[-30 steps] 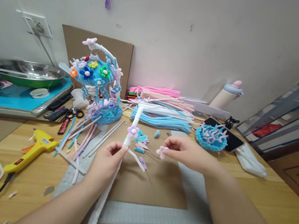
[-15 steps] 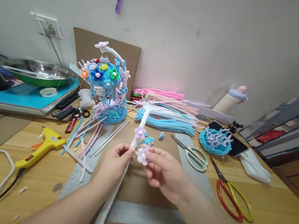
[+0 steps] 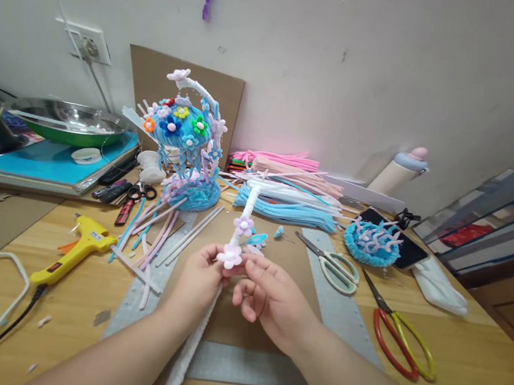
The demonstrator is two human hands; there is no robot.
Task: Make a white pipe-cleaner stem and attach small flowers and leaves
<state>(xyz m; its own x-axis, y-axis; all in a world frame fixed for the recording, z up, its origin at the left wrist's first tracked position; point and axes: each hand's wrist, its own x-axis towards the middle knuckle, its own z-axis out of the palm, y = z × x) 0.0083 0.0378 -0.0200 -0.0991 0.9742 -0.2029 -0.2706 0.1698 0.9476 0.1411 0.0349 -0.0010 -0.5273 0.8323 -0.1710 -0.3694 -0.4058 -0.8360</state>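
My left hand (image 3: 200,280) is closed around a white fuzzy-wrapped stem (image 3: 251,202), whose lower end runs down toward me past my wrist. A pink flower with a white centre (image 3: 244,226) sits on the stem above my fingers. Against the stem, right at my left fingertips, lies a second pale pink flower (image 3: 229,256). My right hand (image 3: 274,299) pinches that flower at its right edge between thumb and index finger, the other fingers curled loosely. Just beyond my right hand is a blue oval petal piece (image 3: 256,239).
A decorated blue flower sculpture (image 3: 182,129) stands behind, left of bundled pipe cleaners (image 3: 287,210). A yellow glue gun (image 3: 69,254) lies left. White-handled scissors (image 3: 339,271), red-and-yellow scissors (image 3: 401,338) and a blue fuzzy dish (image 3: 370,245) lie right.
My right hand has moved left, bringing the pale pink flower from beside the stem onto it, by my left fingertips. My left hand keeps its hold on the stem.
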